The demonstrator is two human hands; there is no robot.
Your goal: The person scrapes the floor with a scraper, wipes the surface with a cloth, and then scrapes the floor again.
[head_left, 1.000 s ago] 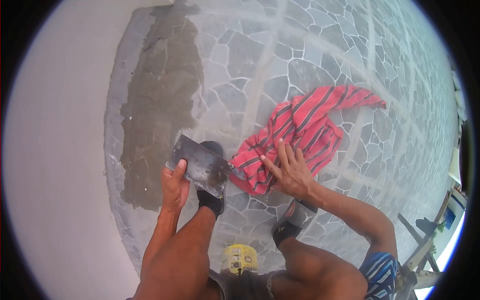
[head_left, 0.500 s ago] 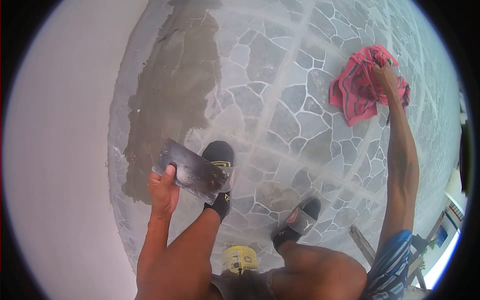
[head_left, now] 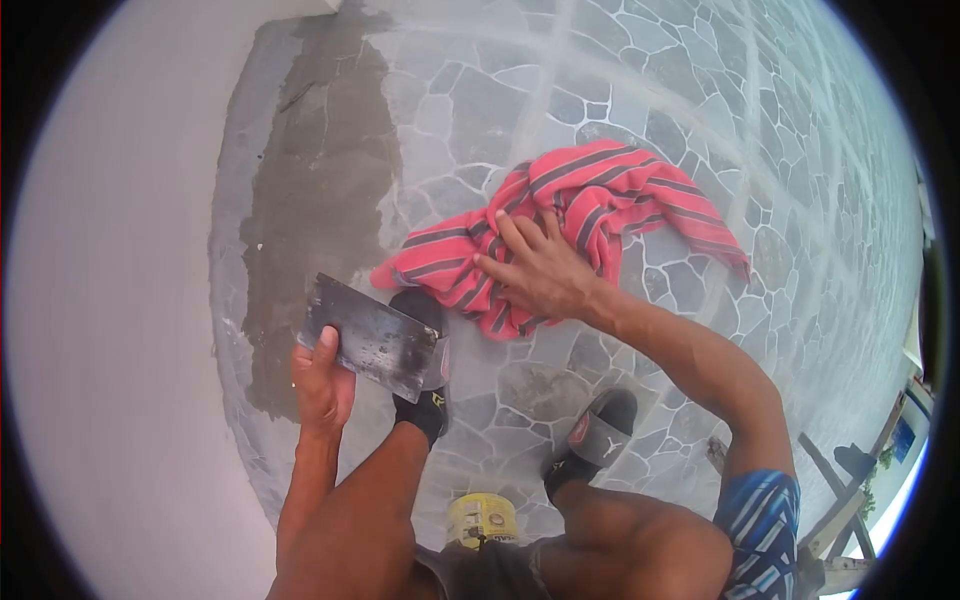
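Rag [head_left: 590, 200], the red striped one, is back down on the stone-pattern floor [head_left: 700, 90] just ahead of our feet. Half a second ago our right hand [head_left: 535, 270] had it swung way out to the far right; now that hand lies flat on it, fingers spread and pressing rather than gripping, so we reckon we're mid-wipe near the grey cement patch [head_left: 310, 180] by the wall [head_left: 110, 300]. Left hand [head_left: 320, 375] hasn't budged, fingers closed round the edge of the steel trowel [head_left: 372, 335]. Writing-wise: the sandal [head_left: 595, 435] has a leaping-cat logo, and the yellow tin [head_left: 480, 518] has a label too small to read.
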